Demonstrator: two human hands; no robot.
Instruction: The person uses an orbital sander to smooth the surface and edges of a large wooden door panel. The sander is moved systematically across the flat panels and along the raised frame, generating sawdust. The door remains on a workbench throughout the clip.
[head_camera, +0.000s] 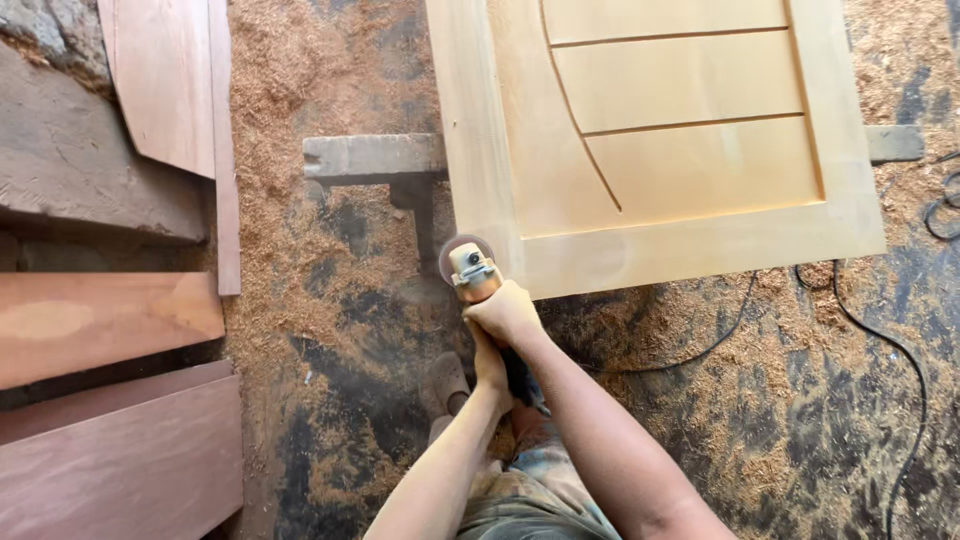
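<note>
1. Right hand wraps the front of an angle grinder, fingers curled tight round the body just behind the head, knuckles up.
2. Right forearm runs from the lower right straight up to the tool, wrist nearly in line with it.
3. Left hand sits just behind and below the right one, closed on the grinder's dark rear handle; grip partly hidden by the right wrist.
4. Left forearm comes from bottom centre, angled up, and crosses under the right arm.
5. Grinder points away from the person, its round disc at the far end, touching or just beside the near left corner of a pale wooden door.
6. Door lies flat ahead and to the right of the hands, resting on a grey bench.
7. Black power cord loops over the floor to the right of the hands.
8. Sawdust covers the floor around and below the hands.
9. Reddish wood boards stacked well to the left.
</note>
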